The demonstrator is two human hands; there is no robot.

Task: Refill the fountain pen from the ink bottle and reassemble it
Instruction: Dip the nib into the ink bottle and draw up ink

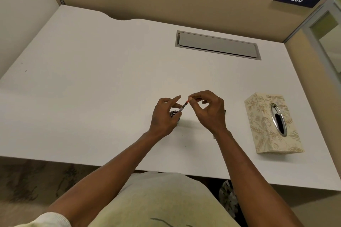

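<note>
A thin pen part point(183, 107), clear with dark ink inside and a reddish top end, slants up to the right above the white desk point(92, 79). My right hand point(208, 110) pinches its reddish top between thumb and forefinger. My left hand point(164, 116) holds its lower part, with the index finger stretched out. The lower end dips into a small dark ink bottle point(174, 114), which stands on the desk mostly hidden behind my left hand.
A floral tissue box point(262, 127) with a metal oval opening lies at the right. A grey cable hatch point(217, 45) is set into the desk farther back. Partition walls close the desk behind and on both sides.
</note>
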